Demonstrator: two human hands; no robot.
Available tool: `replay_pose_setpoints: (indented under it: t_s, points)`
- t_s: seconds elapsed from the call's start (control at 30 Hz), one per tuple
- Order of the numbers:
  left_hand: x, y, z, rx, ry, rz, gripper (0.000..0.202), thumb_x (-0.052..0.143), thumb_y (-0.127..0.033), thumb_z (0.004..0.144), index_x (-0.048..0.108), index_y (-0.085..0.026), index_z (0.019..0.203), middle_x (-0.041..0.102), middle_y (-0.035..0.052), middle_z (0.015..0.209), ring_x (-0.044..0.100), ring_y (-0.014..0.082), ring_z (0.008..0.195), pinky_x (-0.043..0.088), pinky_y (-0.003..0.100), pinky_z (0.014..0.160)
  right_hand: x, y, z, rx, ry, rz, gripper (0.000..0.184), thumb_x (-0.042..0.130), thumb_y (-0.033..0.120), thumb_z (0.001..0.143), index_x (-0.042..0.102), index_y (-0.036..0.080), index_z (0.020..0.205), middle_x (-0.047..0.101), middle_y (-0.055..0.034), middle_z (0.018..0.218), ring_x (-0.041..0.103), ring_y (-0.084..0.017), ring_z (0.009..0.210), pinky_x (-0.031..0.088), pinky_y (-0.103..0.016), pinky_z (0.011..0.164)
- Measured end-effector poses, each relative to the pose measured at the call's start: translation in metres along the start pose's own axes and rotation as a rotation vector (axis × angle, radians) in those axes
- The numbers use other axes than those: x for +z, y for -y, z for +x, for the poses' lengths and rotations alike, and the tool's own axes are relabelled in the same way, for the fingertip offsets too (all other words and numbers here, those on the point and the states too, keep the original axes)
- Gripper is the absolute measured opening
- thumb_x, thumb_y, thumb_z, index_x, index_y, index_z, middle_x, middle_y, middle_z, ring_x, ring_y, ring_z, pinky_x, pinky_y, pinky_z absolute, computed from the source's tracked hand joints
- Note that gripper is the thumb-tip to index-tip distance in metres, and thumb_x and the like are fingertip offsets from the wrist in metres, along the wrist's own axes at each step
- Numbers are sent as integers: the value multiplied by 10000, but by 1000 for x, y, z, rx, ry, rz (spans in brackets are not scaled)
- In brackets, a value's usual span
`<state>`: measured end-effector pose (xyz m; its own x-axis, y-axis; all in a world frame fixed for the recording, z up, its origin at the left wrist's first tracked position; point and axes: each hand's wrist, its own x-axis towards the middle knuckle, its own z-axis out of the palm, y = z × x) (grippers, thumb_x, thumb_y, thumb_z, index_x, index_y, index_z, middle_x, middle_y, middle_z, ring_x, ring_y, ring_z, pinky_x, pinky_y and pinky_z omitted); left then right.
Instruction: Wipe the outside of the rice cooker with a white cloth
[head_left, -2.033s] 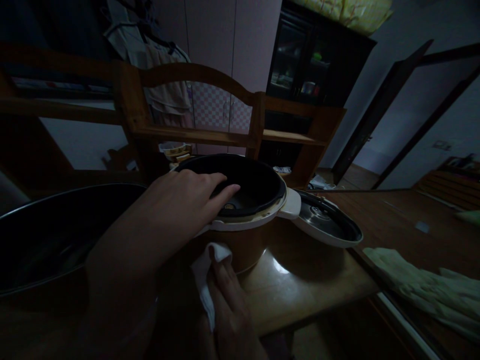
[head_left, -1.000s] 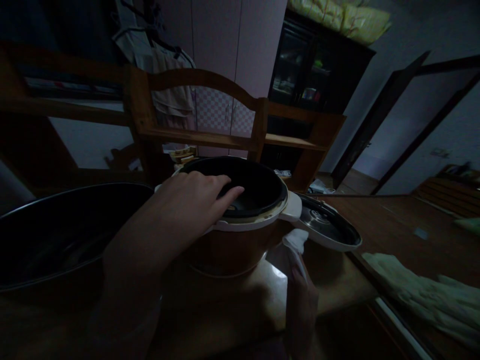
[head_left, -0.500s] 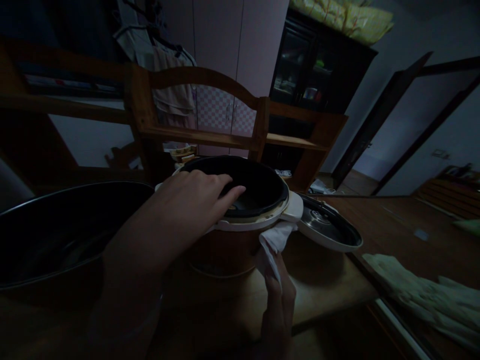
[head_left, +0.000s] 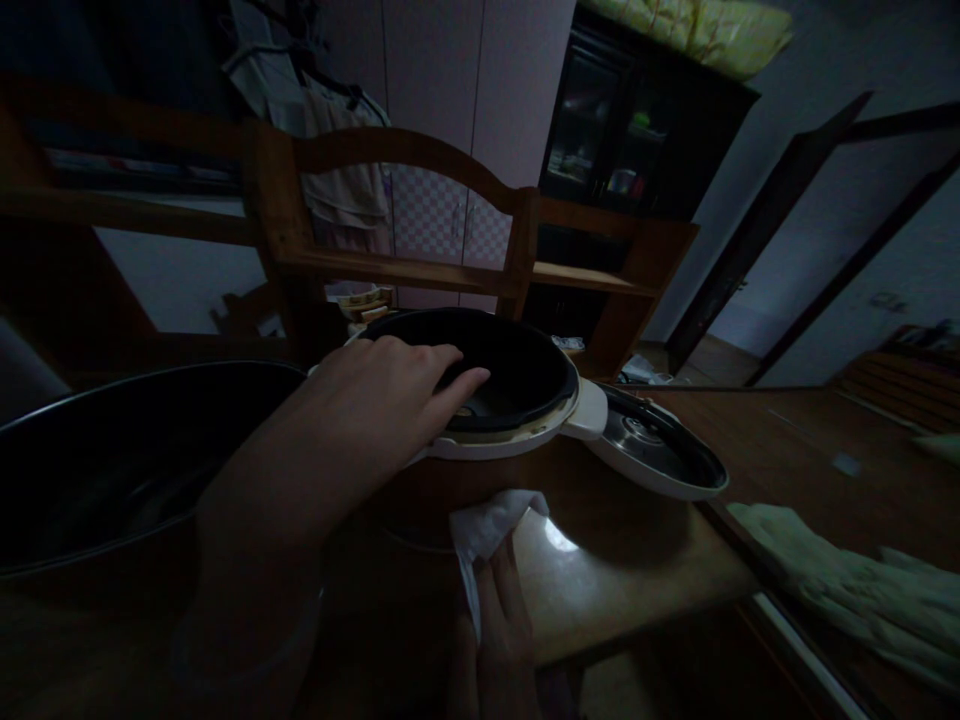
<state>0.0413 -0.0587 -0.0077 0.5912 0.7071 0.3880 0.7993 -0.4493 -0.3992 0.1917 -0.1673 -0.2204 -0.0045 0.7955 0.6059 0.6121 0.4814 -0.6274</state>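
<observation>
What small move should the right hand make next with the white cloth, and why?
Probably slide the cloth sideways along the cooker side wall. The right hand holds it against the lower front there, and the left hand rests on the rim, which should steady the cooker.

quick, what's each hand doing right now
Left hand: open, resting on the cooker rim.
Right hand: closed on a white cloth, at the cooker's side.

Left hand (head_left: 390,395): forearm reaches in from lower left, palm down, fingers straight and slightly spread. Right hand (head_left: 499,640): low, centre, fingers together, pointing forward, clasped; wrist out of frame.
</observation>
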Motion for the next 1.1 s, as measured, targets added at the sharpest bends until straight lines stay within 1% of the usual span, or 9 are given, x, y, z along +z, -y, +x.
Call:
replay_pose_setpoints:
  t_s: [0.2, 0.37, 0.57, 0.73, 0.83, 0.9, 0.93, 1.03, 1.1]
  points:
    - [0, 0, 0, -31, 0, -22, 489, 316, -231, 1006, 580, -278, 1415, 692, 92, 1285, 668, 276, 1053, 484, 398, 822, 8, -17, -14, -18, 52, -41, 585, 360, 196, 1020, 303, 175, 1602, 287, -135, 1672, 222, -354, 1543, 410, -583, 1169]
    - [-1, -1, 1, 6, -6, 15, 492, 301, -226, 1010, 580, -273, 1413, 683, 107, 1298, 674, 308, 1033, 485, 415, 781, 6, -19, -16, 27, 13, -52, 584, 350, 196, 1022, 312, 218, 1604, 294, -109, 1671, 264, -357, 1526, 406, -583, 1165]
    - [-5, -1, 1, -3, -8, -5, 514, 231, -249, 1034, 612, -228, 1379, 700, 122, 1248, 677, 303, 1026, 486, 419, 791, -1, -24, -20, 55, -20, -19, 516, 341, 209, 1039, 444, 245, 1543, 482, -80, 1572, 336, -313, 1512, 441, -553, 1157]
    - [-6, -2, 1, -9, 8, 27, 511, 234, -256, 1037, 600, -239, 1393, 701, 114, 1259, 681, 297, 1024, 483, 405, 773, -17, -45, -35, 126, -158, -16, 485, 539, 231, 990, 549, 309, 1468, 585, -50, 1485, 575, -296, 1351, 505, -476, 1111]
    - [-3, -2, 2, -2, 10, 64, 518, 228, -249, 1037, 588, -230, 1409, 698, 129, 1268, 688, 316, 998, 481, 416, 741, -36, -62, -22, 226, -161, 127, 542, 680, 479, 876, 639, 307, 1387, 663, -50, 1394, 638, -345, 1261, 560, -495, 1030]
    - [-2, -2, 2, 21, 8, 85, 526, 231, -211, 1029, 575, -237, 1426, 689, 136, 1285, 690, 325, 994, 479, 425, 736, -50, -70, -4, 381, -176, 247, 385, 566, 481, 950, 749, 293, 1232, 763, -37, 1216, 706, -309, 1152, 583, -475, 988]
    - [-2, -2, 2, 27, 6, 92, 529, 233, -198, 1026, 572, -241, 1430, 686, 137, 1291, 691, 325, 990, 477, 426, 735, -56, -72, 7, 431, -191, 271, 417, 481, 475, 995, 752, 260, 1229, 755, -48, 1236, 694, -300, 1179, 578, -466, 991]
    - [-1, -2, 2, 34, -3, 93, 525, 245, -191, 1024, 562, -240, 1440, 683, 139, 1299, 693, 325, 988, 477, 427, 738, -67, -66, 33, 587, -260, 409, 511, 414, 495, 1021, 637, 223, 1391, 624, -56, 1442, 560, -286, 1366, 480, -450, 1109]
    - [0, -2, 3, 28, 2, 89, 520, 249, -202, 1027, 563, -237, 1440, 683, 139, 1301, 696, 327, 977, 477, 425, 725, -66, -54, 45, 637, -256, 524, 580, 376, 544, 1021, 555, 221, 1468, 592, -74, 1477, 528, -286, 1395, 431, -472, 1149]
